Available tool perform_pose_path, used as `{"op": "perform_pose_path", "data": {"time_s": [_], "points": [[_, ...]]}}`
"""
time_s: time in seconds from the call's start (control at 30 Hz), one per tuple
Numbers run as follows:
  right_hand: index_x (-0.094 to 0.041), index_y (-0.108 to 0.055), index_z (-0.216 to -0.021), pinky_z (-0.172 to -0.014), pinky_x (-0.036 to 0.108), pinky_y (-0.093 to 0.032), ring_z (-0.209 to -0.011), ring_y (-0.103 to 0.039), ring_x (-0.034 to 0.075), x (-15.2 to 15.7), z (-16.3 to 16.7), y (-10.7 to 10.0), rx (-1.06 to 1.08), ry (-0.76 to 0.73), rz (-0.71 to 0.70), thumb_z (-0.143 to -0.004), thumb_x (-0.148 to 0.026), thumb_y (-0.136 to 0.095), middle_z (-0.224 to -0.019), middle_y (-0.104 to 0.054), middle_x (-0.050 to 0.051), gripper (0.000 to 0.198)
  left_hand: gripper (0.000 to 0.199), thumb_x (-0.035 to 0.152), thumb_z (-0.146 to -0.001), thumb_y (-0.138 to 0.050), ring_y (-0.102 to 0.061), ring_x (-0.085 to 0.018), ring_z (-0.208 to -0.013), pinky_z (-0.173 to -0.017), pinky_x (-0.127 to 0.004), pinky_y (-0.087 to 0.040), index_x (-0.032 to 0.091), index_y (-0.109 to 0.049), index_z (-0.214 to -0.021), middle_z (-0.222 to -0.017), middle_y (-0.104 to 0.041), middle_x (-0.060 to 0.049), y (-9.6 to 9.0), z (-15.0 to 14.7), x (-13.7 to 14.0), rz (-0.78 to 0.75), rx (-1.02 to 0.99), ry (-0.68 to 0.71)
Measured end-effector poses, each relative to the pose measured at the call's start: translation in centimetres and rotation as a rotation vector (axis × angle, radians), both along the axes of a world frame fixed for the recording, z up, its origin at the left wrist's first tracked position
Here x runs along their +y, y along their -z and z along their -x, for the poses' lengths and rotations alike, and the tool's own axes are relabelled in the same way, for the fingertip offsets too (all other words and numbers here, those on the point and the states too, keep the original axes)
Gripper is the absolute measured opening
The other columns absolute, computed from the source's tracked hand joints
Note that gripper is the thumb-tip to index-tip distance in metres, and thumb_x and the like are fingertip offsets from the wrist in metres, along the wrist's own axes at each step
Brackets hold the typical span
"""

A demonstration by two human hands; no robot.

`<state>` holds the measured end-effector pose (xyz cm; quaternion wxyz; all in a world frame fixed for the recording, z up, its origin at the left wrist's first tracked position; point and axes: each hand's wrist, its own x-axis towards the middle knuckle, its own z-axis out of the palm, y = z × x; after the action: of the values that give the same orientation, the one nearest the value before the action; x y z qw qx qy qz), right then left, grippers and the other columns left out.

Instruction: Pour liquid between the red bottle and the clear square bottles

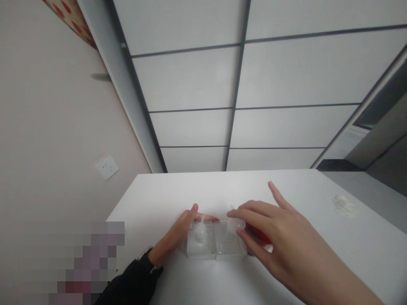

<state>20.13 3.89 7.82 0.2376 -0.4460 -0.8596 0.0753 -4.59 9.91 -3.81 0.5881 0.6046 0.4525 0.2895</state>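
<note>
Box [201, 250], clear plastic, lower centre: likely light, stiff, best held by walls; left hand [182, 225] spread alongside, right hand [280, 228] pinching translucent piece [234, 224].

Left hand [186, 221] with thumb [194, 208] up, fingers [208, 217] stretched rightward, right hand [280, 228] back upward, thumb and forefinger [246, 214] pinching, little finger [277, 195] raised

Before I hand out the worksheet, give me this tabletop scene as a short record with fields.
Surface: white table
Container: clear box, two compartments side by side
Left compartment: whitish rounded piece with a thin stem
Left hand: at the box's far left, thumb raised; contact unclear
Right hand: pinching a translucent piece near the box's far right corner
Partly hidden: red item by the right hand
Background: wall socket, left
</note>
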Motion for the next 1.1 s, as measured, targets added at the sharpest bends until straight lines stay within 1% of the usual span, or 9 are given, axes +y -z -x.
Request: {"op": "perform_pose_path", "data": {"time_s": [0.2,0.3,0.4,0.47,0.53,0.63,0.77,0.9,1.1], "points": [[-0.033,-0.07,-0.118,-0.129,0.076,-0.007,-0.085,-0.073,0.015,-0.4,0.1,-0.4,0.021,-0.002,-0.011,-0.101,-0.018,-0.057,-0.099,-0.073,-0.005,0.026,0.101,0.092,-0.091,-0.028,-0.076,-0.033,-0.105,-0.109,-0.043,-0.051,0.011,-0.084,-0.114,-0.107,-0.084,-0.014,-0.2,0.2,-0.2,-0.03,-0.008,-0.01],[-0.034,-0.07,-0.118,-0.128,0.077,-0.003,-0.082,-0.072,0.013,-0.4,-0.1,-0.5,0.018,-0.02,0.004,-0.101,-0.018,-0.058,-0.097,-0.072,-0.006,0.026,0.102,0.094,-0.09,-0.029,-0.077,-0.032,-0.1,-0.102,-0.042,-0.054,0.011,-0.085,-0.11,-0.102,-0.084,-0.013,-0.1,0.3,-0.1,-0.032,0.003,-0.024],[-0.034,-0.07,-0.117,-0.127,0.079,0.001,-0.079,-0.072,0.012,-0.5,-0.4,-0.6,0.026,-0.014,-0.019,-0.102,-0.018,-0.058,-0.096,-0.073,-0.007,0.025,0.104,0.096,-0.087,-0.03,-0.077,-0.031,-0.091,-0.093,-0.04,-0.056,0.011,-0.085,-0.107,-0.095,-0.084,-0.013,0.2,0.4,0.0,-0.028,0.019,-0.028],[-0.033,-0.071,-0.118,-0.127,0.079,-0.002,-0.078,-0.072,0.012,-0.6,-0.5,-0.7,0.044,0.002,-0.058,-0.101,-0.018,-0.059,-0.096,-0.073,-0.006,0.026,0.105,0.097,-0.086,-0.03,-0.077,-0.031,-0.09,-0.092,-0.04,-0.056,0.011,-0.085,-0.108,-0.095,-0.084,-0.013,0.3,0.4,0.1,-0.026,0.023,-0.021],[-0.033,-0.071,-0.118,-0.127,0.079,-0.006,-0.077,-0.072,0.012,-0.7,-0.6,-0.7,0.055,-0.003,-0.081,-0.1,-0.018,-0.06,-0.095,-0.073,-0.006,0.026,0.104,0.097,-0.087,-0.03,-0.077,-0.032,-0.094,-0.096,-0.041,-0.056,0.011,-0.085,-0.11,-0.098,-0.084,-0.013,0.2,0.4,0.1,-0.028,0.022,-0.013],[-0.032,-0.072,-0.113,-0.127,0.078,-0.015,-0.074,-0.071,0.012,-0.7,-0.6,-1.0,0.057,-0.003,-0.095,-0.098,-0.016,-0.06,-0.09,-0.073,-0.007,0.025,0.104,0.096,-0.087,-0.029,-0.077,-0.033,-0.101,-0.103,-0.043,-0.054,0.012,-0.085,-0.112,-0.102,-0.084,-0.013,-0.1,0.4,0.0,-0.028,0.022,-0.004],[-0.031,-0.072,-0.111,-0.123,0.078,-0.027,-0.069,-0.071,0.013,-0.6,-0.6,-1.2,0.037,0.012,-0.111,-0.098,-0.016,-0.059,-0.086,-0.073,-0.006,0.024,0.105,0.096,-0.087,-0.028,-0.077,-0.035,-0.106,-0.104,-0.045,-0.054,0.012,-0.084,-0.115,-0.106,-0.084,-0.015,-0.3,0.3,0.0,-0.011,0.023,0.011],[-0.031,-0.072,-0.107,-0.121,0.079,-0.027,-0.066,-0.07,0.014,-0.5,-0.7,-1.1,0.036,0.023,-0.123,-0.096,-0.015,-0.06,-0.084,-0.072,-0.006,0.022,0.107,0.098,-0.085,-0.028,-0.077,-0.036,-0.108,-0.108,-0.046,-0.052,0.012,-0.084,-0.114,-0.109,-0.083,-0.015,0.0,0.3,0.2,-0.01,0.025,0.021],[-0.031,-0.072,-0.108,-0.123,0.078,-0.026,-0.067,-0.069,0.012,-0.5,-0.8,-0.9,0.031,0.008,-0.058,-0.096,-0.015,-0.062,-0.086,-0.073,-0.007,0.022,0.104,0.095,-0.089,-0.027,-0.076,-0.035,-0.109,-0.107,-0.046,-0.053,0.012,-0.083,-0.115,-0.112,-0.083,-0.015,0.1,0.4,0.2,-0.014,0.017,0.03]]}}
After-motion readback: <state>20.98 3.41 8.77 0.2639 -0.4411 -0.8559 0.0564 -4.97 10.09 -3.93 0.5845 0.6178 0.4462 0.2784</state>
